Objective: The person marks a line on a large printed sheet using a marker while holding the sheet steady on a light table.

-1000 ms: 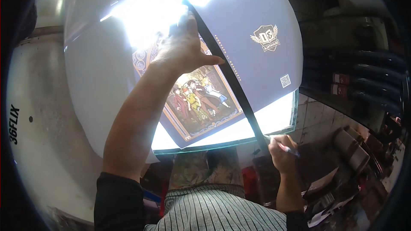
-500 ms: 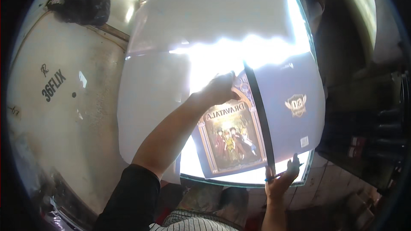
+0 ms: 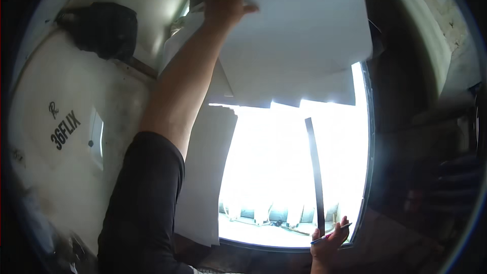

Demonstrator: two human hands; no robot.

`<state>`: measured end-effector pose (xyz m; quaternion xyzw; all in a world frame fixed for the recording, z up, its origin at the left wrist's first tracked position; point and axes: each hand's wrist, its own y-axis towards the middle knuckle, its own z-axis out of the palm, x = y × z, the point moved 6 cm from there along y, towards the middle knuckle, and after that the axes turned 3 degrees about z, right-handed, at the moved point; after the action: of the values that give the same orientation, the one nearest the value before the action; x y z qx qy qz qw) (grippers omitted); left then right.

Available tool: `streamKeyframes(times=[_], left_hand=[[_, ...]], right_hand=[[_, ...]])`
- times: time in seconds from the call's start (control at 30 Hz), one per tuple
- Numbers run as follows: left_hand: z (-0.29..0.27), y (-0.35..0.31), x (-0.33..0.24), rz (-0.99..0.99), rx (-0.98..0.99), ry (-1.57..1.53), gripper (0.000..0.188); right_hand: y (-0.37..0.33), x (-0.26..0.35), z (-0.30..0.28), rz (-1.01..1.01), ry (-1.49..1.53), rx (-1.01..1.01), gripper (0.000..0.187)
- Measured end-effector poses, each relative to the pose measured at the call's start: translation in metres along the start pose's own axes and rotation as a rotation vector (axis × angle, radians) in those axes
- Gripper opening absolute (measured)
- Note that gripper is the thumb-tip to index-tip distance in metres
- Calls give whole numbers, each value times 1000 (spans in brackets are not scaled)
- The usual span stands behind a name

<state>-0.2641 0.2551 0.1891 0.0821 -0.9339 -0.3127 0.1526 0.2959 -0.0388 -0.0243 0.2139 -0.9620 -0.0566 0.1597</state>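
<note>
A brightly lit glass panel [image 3: 269,167] lies before me, with tubes and wiring showing through at its near edge. My left hand [image 3: 223,2] reaches to the far end, fingers spread over or beside a large pale sheet [image 3: 304,25]; whether it grips the sheet's edge I cannot tell. At the near right corner my right hand [image 3: 332,238] is closed around a slim pen [image 3: 341,229]. A long, narrow dark strip, like a ruler [image 3: 315,167], stretches away over the lit panel, its near end against the thumb of that hand.
Another pale sheet [image 3: 200,172] covers the panel's left side. Left of it is a whitish surface [image 3: 122,106] with dark lettering and a black bag-like object [image 3: 104,29]. A dark area [image 3: 426,172] borders the panel on the right.
The printed sheet with the illustration no longer lies on the near part of the panel, and bright glass shows there. My left hand has moved far forward; the right still holds the pen.
</note>
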Motion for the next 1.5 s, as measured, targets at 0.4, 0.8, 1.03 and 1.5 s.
streamKeyframes(times=[0.4, 0.8, 1.03, 1.5], left_hand=[[141, -144, -44, -167, 739, -226, 89], [-133, -436, -6, -471, 1061, -42, 82], [-181, -493, -224, -386, 723, -171, 79], [-107, -381, -247, 176, 628, -581, 71]], right_hand=[[10, 7, -3, 21, -19, 8, 68], [-9, -7, 18, 40, 109, -80, 60], [-8, 9, 4, 9, -60, -6, 76], [-19, -99, -35, 739, 70, 373, 53]])
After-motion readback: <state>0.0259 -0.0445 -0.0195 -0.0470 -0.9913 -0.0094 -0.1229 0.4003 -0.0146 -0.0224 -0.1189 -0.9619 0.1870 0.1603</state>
